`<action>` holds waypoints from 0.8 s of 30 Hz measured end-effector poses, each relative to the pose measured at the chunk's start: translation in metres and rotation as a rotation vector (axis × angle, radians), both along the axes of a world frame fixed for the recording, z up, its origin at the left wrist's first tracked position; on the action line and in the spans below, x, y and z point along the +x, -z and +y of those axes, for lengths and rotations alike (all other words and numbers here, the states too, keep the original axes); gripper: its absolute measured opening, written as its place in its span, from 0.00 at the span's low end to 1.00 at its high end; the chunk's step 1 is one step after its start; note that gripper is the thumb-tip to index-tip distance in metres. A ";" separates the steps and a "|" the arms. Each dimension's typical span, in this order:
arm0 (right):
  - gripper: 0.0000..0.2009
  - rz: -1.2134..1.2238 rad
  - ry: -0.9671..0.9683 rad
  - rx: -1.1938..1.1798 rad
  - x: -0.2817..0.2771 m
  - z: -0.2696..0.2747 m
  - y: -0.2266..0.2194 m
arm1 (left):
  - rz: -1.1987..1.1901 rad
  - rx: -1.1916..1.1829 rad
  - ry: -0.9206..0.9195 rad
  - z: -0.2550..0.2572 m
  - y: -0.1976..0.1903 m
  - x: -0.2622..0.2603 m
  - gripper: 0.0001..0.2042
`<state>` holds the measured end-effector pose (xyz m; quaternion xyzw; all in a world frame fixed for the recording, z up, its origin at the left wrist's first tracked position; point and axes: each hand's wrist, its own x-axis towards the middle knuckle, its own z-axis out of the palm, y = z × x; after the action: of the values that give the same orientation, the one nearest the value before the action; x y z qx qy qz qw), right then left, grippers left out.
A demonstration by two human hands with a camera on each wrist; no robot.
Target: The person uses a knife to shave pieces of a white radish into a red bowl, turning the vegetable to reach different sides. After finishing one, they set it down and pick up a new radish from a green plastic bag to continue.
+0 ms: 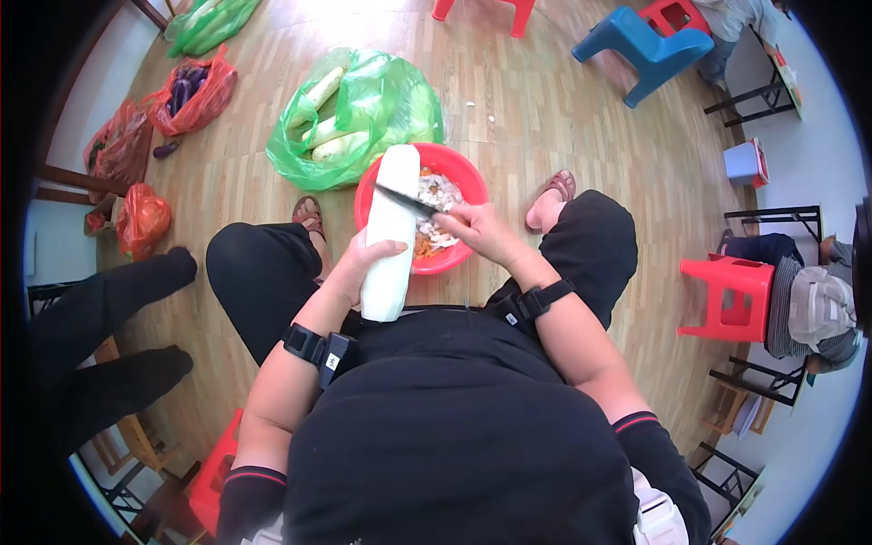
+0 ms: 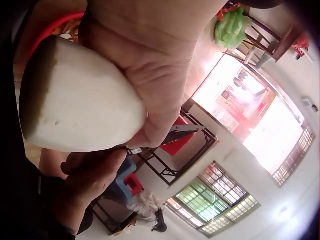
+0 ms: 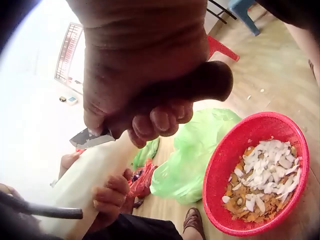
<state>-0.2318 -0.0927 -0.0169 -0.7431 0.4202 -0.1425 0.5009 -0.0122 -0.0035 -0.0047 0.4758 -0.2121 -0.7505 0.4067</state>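
My left hand (image 1: 352, 268) grips a long, pale peeled white radish (image 1: 387, 272) around its near part, thumb over the top. The radish is tilted up, its far end overlapping a red basin (image 1: 479, 186). My right hand (image 1: 481, 232) holds a knife (image 3: 187, 90) by its dark handle, fingers curled round it. In the head view the blade crosses the radish near its far end. White shavings (image 3: 270, 160) lie over orange peelings (image 3: 257, 216) in the basin. The left wrist view shows the blunt near end of the radish, with the left fingers mostly hidden.
Beyond the basin, a green plastic bag (image 1: 409, 100) holds several more long pale radishes. Red bags, one with eggplants (image 1: 186, 86), stand at the left. A blue stool (image 1: 643, 50) and a red stool (image 1: 731, 298) are on the right. Another person's dark legs (image 1: 118, 300) show at left.
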 end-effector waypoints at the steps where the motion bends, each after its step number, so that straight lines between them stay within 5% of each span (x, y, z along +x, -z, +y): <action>1: 0.21 0.008 0.103 -0.009 0.000 -0.003 0.002 | -0.001 0.010 0.001 -0.001 -0.002 0.000 0.24; 8: 0.20 0.031 0.045 -0.074 -0.001 0.002 -0.013 | 0.002 0.024 0.023 -0.001 0.001 0.000 0.25; 12: 0.20 -0.063 -0.153 -0.057 0.000 0.003 -0.003 | 0.046 0.026 0.035 -0.002 0.002 0.000 0.24; 19: 0.19 -0.003 0.191 -0.040 -0.007 -0.011 -0.010 | 0.052 0.008 0.076 0.000 -0.001 0.000 0.27; 24: 0.19 0.006 0.172 -0.062 -0.007 -0.009 -0.004 | 0.080 0.042 0.057 -0.001 0.001 0.000 0.28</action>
<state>-0.2387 -0.1015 -0.0129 -0.7199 0.4795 -0.1958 0.4621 -0.0124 -0.0045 -0.0054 0.4478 -0.1933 -0.7845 0.3830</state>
